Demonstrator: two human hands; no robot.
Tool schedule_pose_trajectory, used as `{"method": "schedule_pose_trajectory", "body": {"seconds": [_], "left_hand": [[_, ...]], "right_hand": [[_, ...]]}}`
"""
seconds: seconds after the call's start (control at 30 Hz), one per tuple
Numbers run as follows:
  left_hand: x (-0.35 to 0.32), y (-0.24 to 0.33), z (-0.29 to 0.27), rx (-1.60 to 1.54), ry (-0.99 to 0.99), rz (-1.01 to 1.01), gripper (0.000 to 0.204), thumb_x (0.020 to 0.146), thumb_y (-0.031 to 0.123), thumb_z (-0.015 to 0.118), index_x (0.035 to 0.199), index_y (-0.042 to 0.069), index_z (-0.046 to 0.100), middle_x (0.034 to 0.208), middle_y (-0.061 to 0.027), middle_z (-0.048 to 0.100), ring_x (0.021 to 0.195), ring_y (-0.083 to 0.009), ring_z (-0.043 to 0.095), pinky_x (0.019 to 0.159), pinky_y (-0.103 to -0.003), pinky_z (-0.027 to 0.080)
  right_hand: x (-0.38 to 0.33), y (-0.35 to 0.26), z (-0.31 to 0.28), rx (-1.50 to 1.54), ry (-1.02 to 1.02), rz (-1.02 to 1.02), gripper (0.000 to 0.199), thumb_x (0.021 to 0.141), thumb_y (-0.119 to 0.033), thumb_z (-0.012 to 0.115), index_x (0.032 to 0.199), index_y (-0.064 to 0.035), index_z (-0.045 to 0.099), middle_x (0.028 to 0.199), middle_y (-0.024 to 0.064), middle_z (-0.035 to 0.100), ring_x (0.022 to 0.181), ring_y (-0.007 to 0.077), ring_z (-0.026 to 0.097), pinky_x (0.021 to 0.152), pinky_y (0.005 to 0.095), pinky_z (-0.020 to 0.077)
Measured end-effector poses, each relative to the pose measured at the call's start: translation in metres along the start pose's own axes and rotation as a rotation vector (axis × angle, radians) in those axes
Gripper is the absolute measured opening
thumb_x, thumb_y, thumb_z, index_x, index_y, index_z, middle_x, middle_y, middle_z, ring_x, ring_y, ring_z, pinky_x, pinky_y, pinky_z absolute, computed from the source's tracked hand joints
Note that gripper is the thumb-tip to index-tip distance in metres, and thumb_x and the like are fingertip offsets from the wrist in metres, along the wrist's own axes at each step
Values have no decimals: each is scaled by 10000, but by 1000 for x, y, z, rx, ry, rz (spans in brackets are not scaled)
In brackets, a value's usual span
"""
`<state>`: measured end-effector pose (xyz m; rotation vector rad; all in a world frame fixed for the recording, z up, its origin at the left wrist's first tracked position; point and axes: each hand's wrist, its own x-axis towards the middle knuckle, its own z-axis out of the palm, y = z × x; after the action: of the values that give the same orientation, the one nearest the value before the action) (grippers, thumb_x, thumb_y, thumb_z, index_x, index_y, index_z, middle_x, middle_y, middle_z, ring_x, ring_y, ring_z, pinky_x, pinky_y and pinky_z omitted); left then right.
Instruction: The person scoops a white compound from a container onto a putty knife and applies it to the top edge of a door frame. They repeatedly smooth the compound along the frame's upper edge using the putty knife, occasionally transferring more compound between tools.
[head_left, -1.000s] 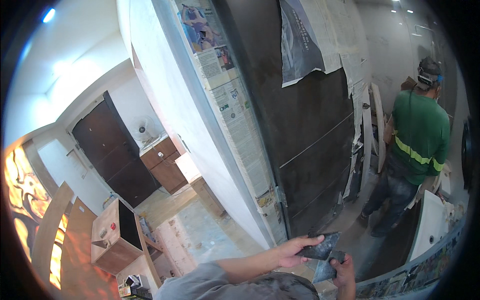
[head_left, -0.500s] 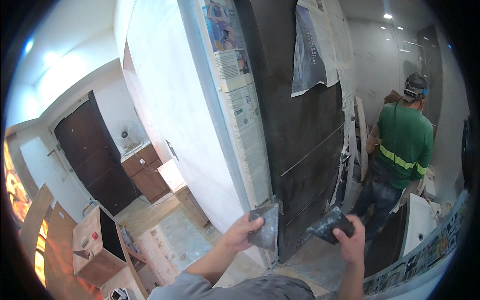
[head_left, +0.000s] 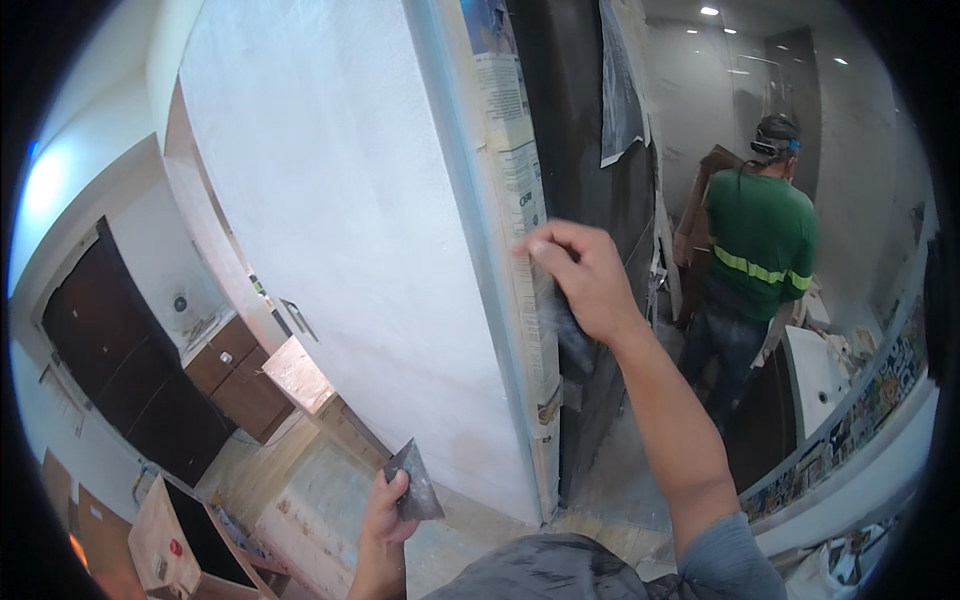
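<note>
My left hand is low, in front of the white wall, closed round a flat grey putty scraper with pale smears. My right hand is raised at the wall's corner, fingers curled and the index fingertip at the newspaper-covered strip. Below its fingers shows a second dark putty scraper, blurred and partly hidden by the hand. Left of the strip stands the white wall with a blue-grey edge band; to its right is a dark door panel.
A co-worker in a green top stands in the bathroom at right, beside a white basin. A wooden cabinet sits at lower left. Farther back are a dark door, a brown cabinet and a light-topped wooden unit.
My right hand has risen from low beside the dark panel to the newspapered strip. My left hand has lowered and shifted left with its scraper. The view has turned right.
</note>
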<state>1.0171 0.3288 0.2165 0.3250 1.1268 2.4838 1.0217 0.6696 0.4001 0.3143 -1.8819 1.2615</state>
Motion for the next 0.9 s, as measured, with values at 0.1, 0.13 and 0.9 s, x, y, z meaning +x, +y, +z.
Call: {"method": "schedule_pose_trajectory", "body": {"seconds": [0.1, 0.13, 0.9], "left_hand": [[3, 18, -49, 33, -99, -43, 479, 930, 232, 753, 1301, -5, 564, 1137, -98, 692, 985, -219, 695, 858, -367, 566], [5, 22, -59, 40, -124, -54, 509, 927, 232, 758, 1320, -25, 562, 1199, -104, 687, 1075, -216, 682, 947, -381, 544], [51, 32, -73, 36, -160, -56, 503, 943, 261, 739, 1303, -42, 564, 1110, -104, 710, 946, -200, 709, 826, -322, 571]], "right_hand": [[19, -35, 22, -460, 169, -183, 192, 859, -82, 618, 993, -84, 756, 822, 71, 702, 714, 222, 675, 693, 343, 522], [25, -37, 28, -537, 200, -255, 181, 855, -84, 623, 981, -95, 753, 835, 71, 706, 723, 236, 679, 688, 353, 530], [51, -48, 43, -1027, 96, -407, 89, 826, -145, 648, 897, -109, 687, 802, 78, 672, 712, 288, 680, 660, 395, 552]]}}
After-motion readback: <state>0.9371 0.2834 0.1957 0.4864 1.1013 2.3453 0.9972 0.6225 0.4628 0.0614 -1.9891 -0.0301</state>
